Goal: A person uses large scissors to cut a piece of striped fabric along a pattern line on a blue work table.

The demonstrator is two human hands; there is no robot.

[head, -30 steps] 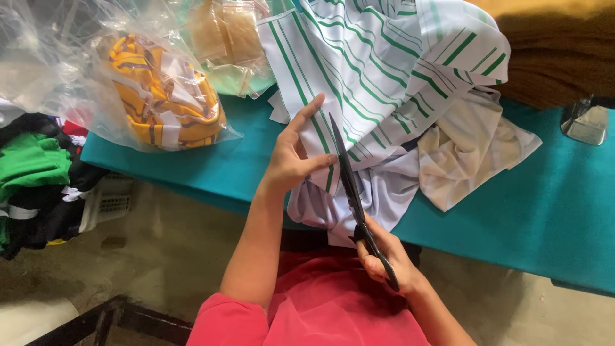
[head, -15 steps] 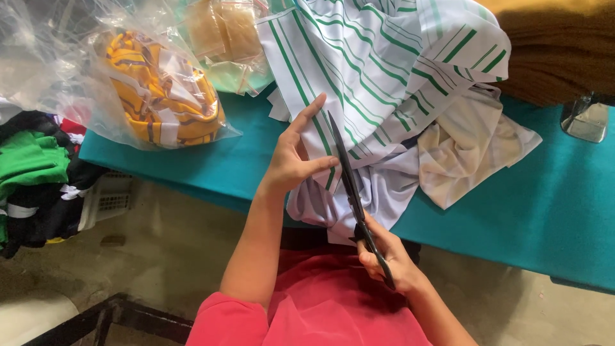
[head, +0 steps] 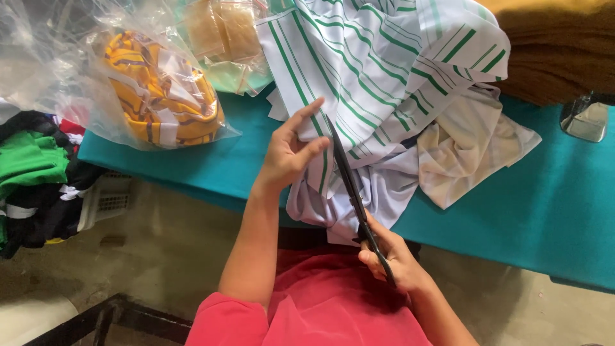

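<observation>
My right hand (head: 392, 256) grips the handles of long black scissors (head: 349, 181) at the table's near edge. The blades lie along the white fabric with green stripes (head: 378, 70), tips pointing away from me. My left hand (head: 291, 154) holds a strip of that striped fabric just left of the blades, fingers pinching it and thumb near the blade. The fabric hangs over the edge of the teal table (head: 557, 211) toward my red shirt.
A clear plastic bag with yellow striped cloth (head: 160, 96) lies at the left of the table, another bag with tan pieces (head: 221, 32) behind it. Cream fabric (head: 471, 147) lies right of the scissors, brown cloth (head: 557, 45) at back right. Green and black clothes (head: 32, 173) pile at far left.
The scissors have slid a little further along the striped fabric. My left hand keeps its hold on the strip.
</observation>
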